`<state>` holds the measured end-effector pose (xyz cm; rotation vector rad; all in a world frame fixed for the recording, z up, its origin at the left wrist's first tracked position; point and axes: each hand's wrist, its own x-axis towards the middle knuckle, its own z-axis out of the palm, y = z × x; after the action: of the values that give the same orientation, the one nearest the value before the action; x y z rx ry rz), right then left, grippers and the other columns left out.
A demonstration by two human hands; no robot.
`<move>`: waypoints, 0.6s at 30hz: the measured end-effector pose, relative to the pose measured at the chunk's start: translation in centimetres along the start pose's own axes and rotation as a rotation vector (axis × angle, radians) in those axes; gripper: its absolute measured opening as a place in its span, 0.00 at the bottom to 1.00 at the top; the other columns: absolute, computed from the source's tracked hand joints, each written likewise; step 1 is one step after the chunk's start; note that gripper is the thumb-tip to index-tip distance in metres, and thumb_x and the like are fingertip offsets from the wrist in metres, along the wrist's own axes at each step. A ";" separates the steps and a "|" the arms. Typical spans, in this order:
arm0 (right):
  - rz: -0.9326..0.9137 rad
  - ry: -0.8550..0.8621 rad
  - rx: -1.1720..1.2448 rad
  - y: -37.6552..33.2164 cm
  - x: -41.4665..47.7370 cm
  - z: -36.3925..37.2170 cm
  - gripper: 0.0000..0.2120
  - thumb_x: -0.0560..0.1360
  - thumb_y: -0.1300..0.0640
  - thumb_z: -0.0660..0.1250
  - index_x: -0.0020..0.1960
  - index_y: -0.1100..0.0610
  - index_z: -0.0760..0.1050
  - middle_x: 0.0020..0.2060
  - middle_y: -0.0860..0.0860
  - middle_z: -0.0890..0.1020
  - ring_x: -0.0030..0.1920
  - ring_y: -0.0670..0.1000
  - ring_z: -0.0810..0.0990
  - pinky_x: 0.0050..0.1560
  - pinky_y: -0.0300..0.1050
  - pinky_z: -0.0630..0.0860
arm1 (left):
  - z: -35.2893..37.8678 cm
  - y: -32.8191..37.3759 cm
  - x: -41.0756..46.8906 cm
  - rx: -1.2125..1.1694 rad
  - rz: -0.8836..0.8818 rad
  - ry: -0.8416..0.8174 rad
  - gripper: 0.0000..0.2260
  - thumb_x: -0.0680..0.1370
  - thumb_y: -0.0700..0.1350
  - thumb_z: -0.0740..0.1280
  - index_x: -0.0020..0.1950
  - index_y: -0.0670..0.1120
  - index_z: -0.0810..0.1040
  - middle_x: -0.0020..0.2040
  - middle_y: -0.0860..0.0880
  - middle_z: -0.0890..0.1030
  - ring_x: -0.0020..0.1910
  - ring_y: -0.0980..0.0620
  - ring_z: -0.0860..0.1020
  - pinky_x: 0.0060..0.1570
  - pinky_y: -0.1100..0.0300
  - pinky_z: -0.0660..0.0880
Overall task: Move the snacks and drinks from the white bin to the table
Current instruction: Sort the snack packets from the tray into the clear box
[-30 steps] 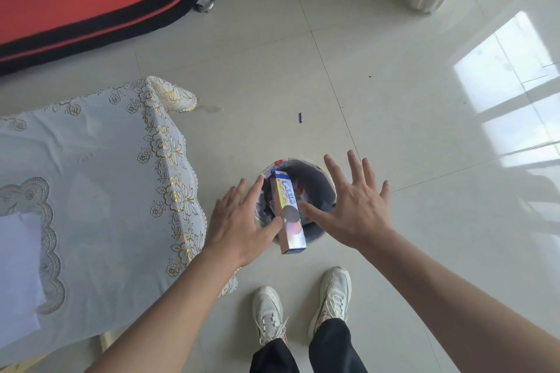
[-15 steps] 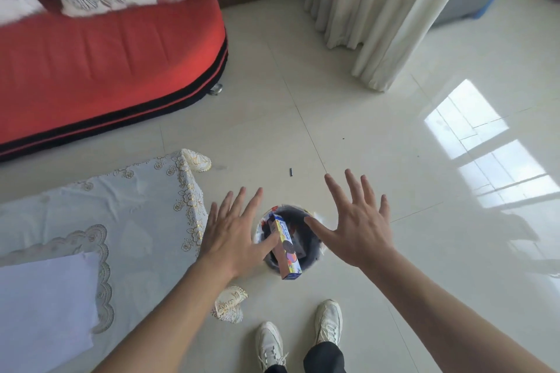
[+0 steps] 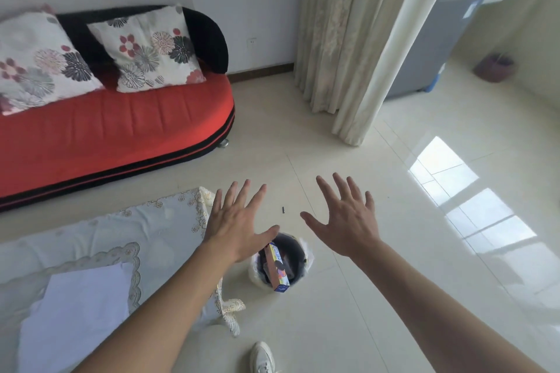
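Note:
The white bin (image 3: 306, 263) stands on the floor between my arms, dark inside. A long snack box (image 3: 277, 269) with blue and yellow print leans out of it toward me. Other contents are too dark to tell. My left hand (image 3: 236, 227) hovers above the bin's left rim, fingers spread, holding nothing. My right hand (image 3: 345, 221) floats up and to the right of the bin, also spread and empty. The table (image 3: 157, 227), under a white embroidered cloth, lies left of the bin.
A white sheet (image 3: 78, 312) lies on the table near me. A red sofa (image 3: 115, 127) with floral cushions stands behind it. Curtains (image 3: 357, 39) hang at the back right. A small dark speck (image 3: 283, 209) lies on the tiled floor. My shoe (image 3: 263, 357) shows below.
The view has tilted up, so sofa, wall and curtains now show. Both hands have risen away from the bin and stay spread; the box remains in the bin.

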<state>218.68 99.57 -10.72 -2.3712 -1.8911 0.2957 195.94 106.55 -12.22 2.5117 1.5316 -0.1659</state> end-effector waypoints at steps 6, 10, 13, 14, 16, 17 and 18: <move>-0.166 0.075 -0.021 0.3 -2.1 -5.1 0.41 0.75 0.25 0.52 0.81 0.42 0.49 0.82 0.52 0.53 0.82 0.57 0.49 0.78 0.66 0.52 | -3.3 2.1 -5.6 0.036 -0.112 0.097 0.41 0.76 0.73 0.51 0.83 0.59 0.41 0.84 0.48 0.44 0.82 0.44 0.42 0.79 0.43 0.40; -0.293 0.107 -0.001 -0.2 -4.1 -7.6 0.40 0.75 0.25 0.52 0.81 0.42 0.50 0.82 0.52 0.54 0.82 0.57 0.49 0.78 0.66 0.53 | -4.0 2.9 -10.9 -0.004 -0.240 0.136 0.40 0.76 0.74 0.51 0.83 0.59 0.42 0.84 0.48 0.44 0.82 0.46 0.41 0.79 0.43 0.39; -0.395 0.110 0.015 -1.1 -6.1 -8.3 0.39 0.76 0.26 0.52 0.81 0.42 0.51 0.82 0.51 0.54 0.82 0.57 0.49 0.78 0.66 0.53 | -3.9 3.4 -15.3 -0.024 -0.355 0.146 0.40 0.76 0.74 0.52 0.83 0.59 0.41 0.84 0.49 0.44 0.82 0.46 0.42 0.80 0.43 0.40; -0.422 0.107 0.024 -1.5 -6.7 -8.4 0.39 0.76 0.26 0.52 0.81 0.42 0.51 0.82 0.51 0.54 0.82 0.57 0.49 0.78 0.66 0.53 | -3.9 3.4 -16.7 -0.028 -0.393 0.146 0.40 0.76 0.74 0.52 0.82 0.59 0.41 0.84 0.49 0.44 0.82 0.46 0.42 0.80 0.43 0.40; -0.474 0.099 0.030 -2.7 -7.8 -8.3 0.39 0.76 0.26 0.52 0.81 0.43 0.51 0.82 0.50 0.54 0.82 0.57 0.49 0.78 0.65 0.53 | -3.9 3.4 -19.6 -0.044 -0.464 0.153 0.40 0.77 0.74 0.52 0.82 0.60 0.41 0.84 0.50 0.43 0.82 0.47 0.41 0.80 0.44 0.40; -0.501 0.091 0.028 -3.5 -8.3 -8.2 0.39 0.76 0.26 0.51 0.81 0.43 0.51 0.82 0.50 0.54 0.82 0.57 0.49 0.78 0.65 0.53 | -3.9 3.3 -21.0 -0.051 -0.495 0.162 0.40 0.76 0.74 0.51 0.82 0.60 0.41 0.84 0.50 0.43 0.82 0.47 0.41 0.80 0.44 0.40; -0.532 0.080 0.028 -4.5 -8.9 -8.0 0.39 0.76 0.26 0.51 0.81 0.43 0.51 0.82 0.51 0.54 0.82 0.57 0.49 0.78 0.66 0.53 | -4.0 3.2 -22.4 -0.056 -0.527 0.172 0.40 0.76 0.74 0.51 0.82 0.60 0.41 0.84 0.50 0.43 0.82 0.47 0.41 0.80 0.44 0.40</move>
<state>214.21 92.31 -1.19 -1.7365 -2.3522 0.1743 188.46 86.60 -3.57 2.0697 2.2050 0.0225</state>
